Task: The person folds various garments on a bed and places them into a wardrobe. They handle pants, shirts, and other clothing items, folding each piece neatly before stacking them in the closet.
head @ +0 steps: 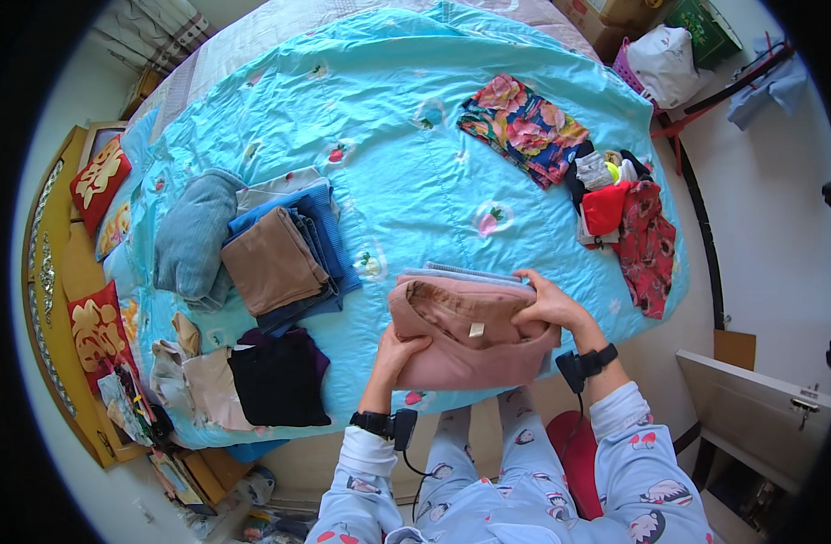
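Between my two hands is a stack of folded clothes at the bed's near edge. On top lies a pink V-neck garment (470,364) with a small white label at its neck. Light blue folded cloth (470,273) shows beneath it on the far side. My left hand (398,357) grips the stack's left side, its fingers hidden under the pink cloth. On the right side, my right hand (551,306) holds the stack with its thumb over the top. Whether the stack rests on the turquoise quilt (402,163) or is lifted off it, I cannot tell.
Left of the stack lie a folded brown garment (276,258) on blue clothes, a rolled grey-blue blanket (194,234) and a black folded garment (279,381). At right are floral shorts (524,129), a red cloth (606,207) and a red patterned garment (646,245). A red stool (572,462) stands by my legs.
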